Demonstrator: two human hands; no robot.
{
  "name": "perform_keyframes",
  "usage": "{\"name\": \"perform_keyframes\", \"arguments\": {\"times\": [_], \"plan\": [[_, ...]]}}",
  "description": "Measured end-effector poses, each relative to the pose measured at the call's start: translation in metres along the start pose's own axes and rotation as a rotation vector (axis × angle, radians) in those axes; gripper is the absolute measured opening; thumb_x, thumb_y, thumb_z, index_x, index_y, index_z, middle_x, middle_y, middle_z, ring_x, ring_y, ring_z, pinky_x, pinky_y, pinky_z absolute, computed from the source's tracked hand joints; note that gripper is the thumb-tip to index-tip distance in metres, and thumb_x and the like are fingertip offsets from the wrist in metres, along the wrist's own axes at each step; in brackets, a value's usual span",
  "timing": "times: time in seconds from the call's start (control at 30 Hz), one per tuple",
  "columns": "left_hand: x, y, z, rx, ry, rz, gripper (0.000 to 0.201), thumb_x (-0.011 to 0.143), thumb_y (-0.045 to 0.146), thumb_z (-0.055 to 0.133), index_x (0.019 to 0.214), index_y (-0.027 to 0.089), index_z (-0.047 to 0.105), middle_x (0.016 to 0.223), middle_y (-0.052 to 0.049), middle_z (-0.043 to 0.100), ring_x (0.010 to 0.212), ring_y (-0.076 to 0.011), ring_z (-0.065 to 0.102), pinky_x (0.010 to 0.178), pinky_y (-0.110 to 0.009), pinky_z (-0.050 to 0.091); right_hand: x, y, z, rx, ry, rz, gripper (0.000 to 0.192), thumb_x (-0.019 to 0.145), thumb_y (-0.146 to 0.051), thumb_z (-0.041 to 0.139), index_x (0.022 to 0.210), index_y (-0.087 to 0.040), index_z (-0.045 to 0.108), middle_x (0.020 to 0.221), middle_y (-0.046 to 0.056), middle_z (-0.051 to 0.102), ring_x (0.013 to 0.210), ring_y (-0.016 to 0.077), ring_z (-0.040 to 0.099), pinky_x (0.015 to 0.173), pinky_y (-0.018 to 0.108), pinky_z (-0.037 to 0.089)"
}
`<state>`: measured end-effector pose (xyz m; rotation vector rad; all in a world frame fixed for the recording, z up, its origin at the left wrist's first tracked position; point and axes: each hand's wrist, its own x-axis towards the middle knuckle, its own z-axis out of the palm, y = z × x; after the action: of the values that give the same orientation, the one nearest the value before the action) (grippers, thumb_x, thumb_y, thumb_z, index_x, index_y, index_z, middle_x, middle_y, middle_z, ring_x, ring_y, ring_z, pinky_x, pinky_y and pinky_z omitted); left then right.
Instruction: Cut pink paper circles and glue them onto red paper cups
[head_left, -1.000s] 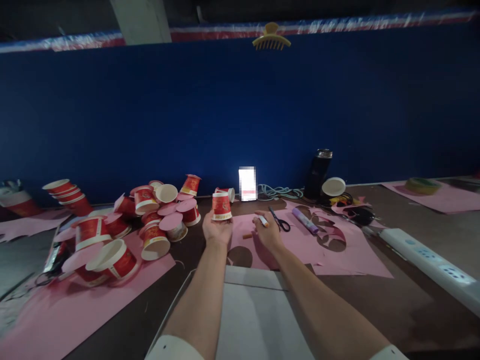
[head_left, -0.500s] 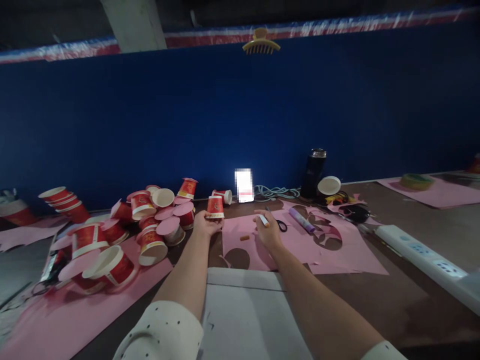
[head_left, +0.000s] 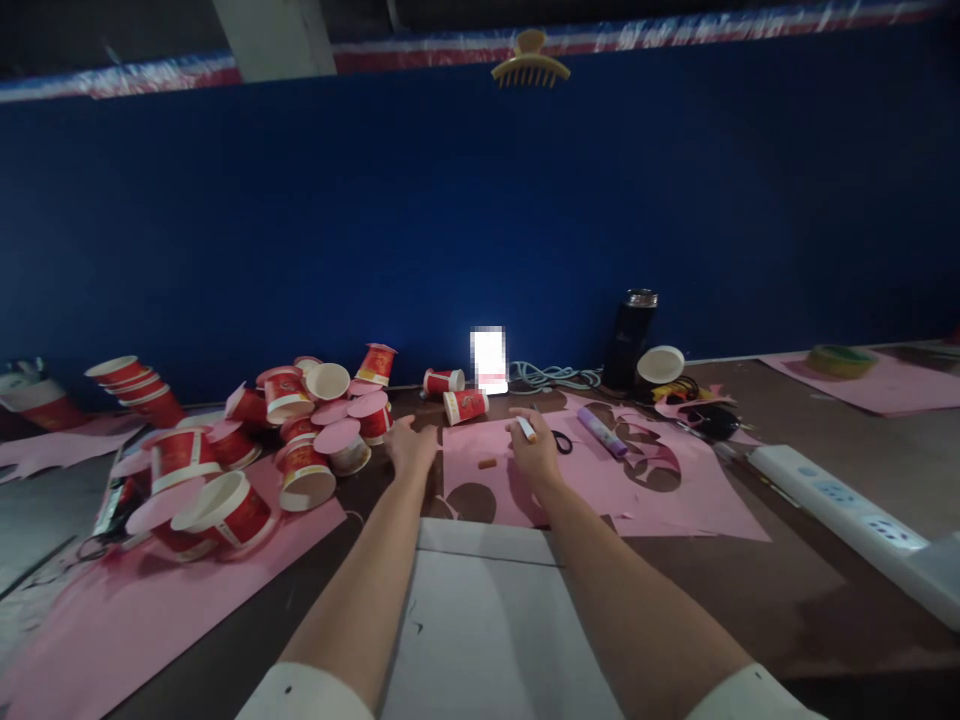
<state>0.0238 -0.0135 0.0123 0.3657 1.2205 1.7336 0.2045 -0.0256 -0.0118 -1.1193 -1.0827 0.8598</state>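
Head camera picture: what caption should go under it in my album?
Left hand open by a tipped red cup; right hand holds a marker over pink paper.

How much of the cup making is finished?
Partly. A heap of red cups, several capped with pink discs, lies left; the pink sheet shows round cut-outs. The right hand holds a marker; the left hand is empty beside a cup on its side. Some cups remain uncapped.

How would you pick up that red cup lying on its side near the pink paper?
The red cup lies tipped over, its white rim toward the left hand. Probably best to come from above and pinch its round wall at the middle, thumb on one side and fingers on the other, since the curved sides are free.
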Motion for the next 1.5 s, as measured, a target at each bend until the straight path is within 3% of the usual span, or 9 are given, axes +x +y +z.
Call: {"name": "perform_keyframes", "arguments": {"times": [0.03, 0.13, 0.2, 0.3, 0.4, 0.53, 0.6, 0.93, 1.5], "plan": [[-0.009, -0.004, 0.002, 0.038, -0.041, 0.066, 0.028, 0.056, -0.007, 0.060, 0.067, 0.019, 0.058, 0.069, 0.000, 0.053, 0.081, -0.0173, 0.057, 0.076, -0.024, 0.043, 0.000, 0.001, 0.000, -0.008, 0.006, -0.002, 0.029, 0.074, -0.029, 0.054, 0.101, -0.021, 0.061, 0.072, -0.001, 0.062, 0.050, 0.0096, 0.049, 0.045, 0.021, 0.040], [-0.035, -0.018, 0.010, 0.400, -0.412, 0.319, 0.029, 0.052, -0.008, 0.066, 0.057, 0.020, 0.061, 0.074, -0.005, 0.058, 0.099, -0.0221, 0.054, 0.090, -0.024, 0.038, 0.002, 0.002, -0.001, -0.024, 0.031, -0.038, 0.028, 0.074, -0.027, 0.054, 0.100, -0.021, 0.062, 0.071, -0.001, 0.063, 0.049, 0.0092, 0.048, 0.046, 0.021, 0.039], [-0.047, -0.028, 0.014, 0.458, -0.528, 0.323, 0.032, 0.049, -0.011, 0.067, 0.053, 0.020, 0.060, 0.072, -0.006, 0.056, 0.102, -0.0250, 0.052, 0.093, -0.027, 0.036, 0.003, 0.002, -0.001, -0.014, 0.052, -0.055, 0.028, 0.073, -0.027, 0.055, 0.099, -0.020, 0.062, 0.071, -0.001, 0.063, 0.048, 0.0090, 0.048, 0.046, 0.021, 0.039], [-0.056, -0.041, 0.016, 0.434, -0.488, 0.244, 0.034, 0.053, -0.011, 0.064, 0.045, 0.020, 0.052, 0.060, -0.004, 0.045, 0.097, -0.0261, 0.054, 0.088, -0.028, 0.037, 0.006, 0.000, -0.002, -0.006, 0.054, -0.033, 0.031, 0.075, -0.031, 0.054, 0.102, -0.019, 0.062, 0.071, -0.001, 0.064, 0.048, 0.0099, 0.050, 0.045, 0.022, 0.039], [-0.052, -0.047, 0.010, 0.551, -0.521, 0.302, 0.032, 0.057, -0.004, 0.068, 0.046, 0.020, 0.051, 0.062, -0.002, 0.042, 0.088, -0.0246, 0.055, 0.085, -0.028, 0.037, 0.007, -0.001, -0.002, -0.041, 0.028, -0.013, 0.033, 0.078, -0.039, 0.053, 0.101, -0.018, 0.062, 0.065, -0.001, 0.062, 0.048, 0.0110, 0.050, 0.046, 0.023, 0.038], [-0.040, -0.045, 0.002, 0.705, -0.542, 0.406, 0.023, 0.062, 0.004, 0.071, 0.059, 0.022, 0.057, 0.069, -0.003, 0.052, 0.074, -0.0204, 0.053, 0.080, -0.028, 0.038, 0.006, 0.000, 0.000, -0.115, 0.001, -0.019, 0.035, 0.077, -0.050, 0.055, 0.067, -0.018, 0.061, 0.052, -0.001, 0.053, 0.047, 0.0113, 0.046, 0.045, 0.023, 0.033], [-0.035, -0.042, 0.000, 0.744, -0.502, 0.428, 0.019, 0.066, 0.008, 0.070, 0.068, 0.023, 0.060, 0.073, -0.003, 0.057, 0.070, -0.0188, 0.052, 0.076, -0.027, 0.038, 0.004, 0.000, 0.001, -0.099, -0.025, -0.016, 0.039, 0.078, -0.054, 0.055, 0.062, -0.018, 0.059, 0.051, -0.001, 0.051, 0.047, 0.0110, 0.044, 0.045, 0.023, 0.031], [-0.031, -0.040, -0.002, 0.852, -0.537, 0.632, 0.013, 0.073, 0.014, 0.066, 0.081, 0.024, 0.067, 0.080, -0.005, 0.067, 0.074, -0.0202, 0.057, 0.076, -0.030, 0.041, -0.008, -0.018, 0.004, -0.059, -0.078, -0.053, 0.041, 0.079, -0.055, 0.053, 0.076, -0.015, 0.064, 0.056, -0.001, 0.050, 0.051, 0.0108, 0.043, 0.048, 0.023, 0.033], [-0.034, -0.039, -0.001, 1.147, -0.546, 0.767, 0.009, 0.081, 0.017, 0.055, 0.087, 0.018, 0.062, 0.082, -0.002, 0.066, 0.073, -0.0133, 0.059, 0.068, -0.024, 0.041, -0.007, -0.007, 0.006, -0.196, -0.185, -0.103, 0.043, 0.082, -0.054, 0.050, 0.077, -0.013, 0.064, 0.057, 0.000, 0.051, 0.051, 0.0101, 0.043, 0.047, 0.022, 0.031]]}}
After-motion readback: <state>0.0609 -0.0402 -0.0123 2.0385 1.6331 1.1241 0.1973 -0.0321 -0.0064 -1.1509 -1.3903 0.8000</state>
